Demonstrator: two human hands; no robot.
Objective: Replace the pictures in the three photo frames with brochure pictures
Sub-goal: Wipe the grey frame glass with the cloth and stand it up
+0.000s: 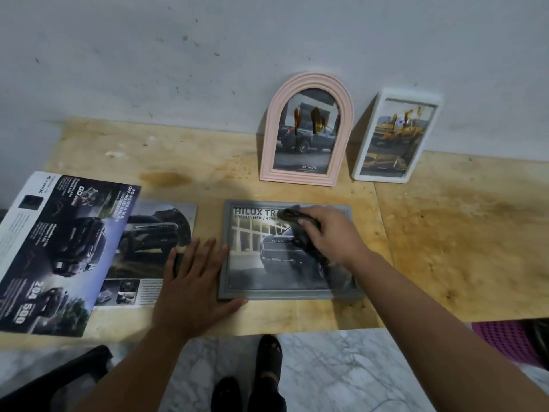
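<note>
A grey rectangular photo frame (pixel 237 292) lies flat on the wooden table (pixel 445 233), showing a truck brochure picture. My right hand (pixel 329 233) rests on its glass, closed around a dark cloth (pixel 297 217). My left hand (pixel 193 278) lies flat with fingers spread, its thumb along the frame's lower left corner. A pink arched frame (pixel 307 129) and a white rectangular frame (pixel 395 138) lean upright against the wall, each holding a vehicle picture.
An open car brochure (pixel 59 248) and a loose brochure page (pixel 154 233) lie at the table's left. The grey wall (pixel 208 55) backs the table. Below the front edge are a marble floor (pixel 341 367), my feet and a pink basket (pixel 505 340).
</note>
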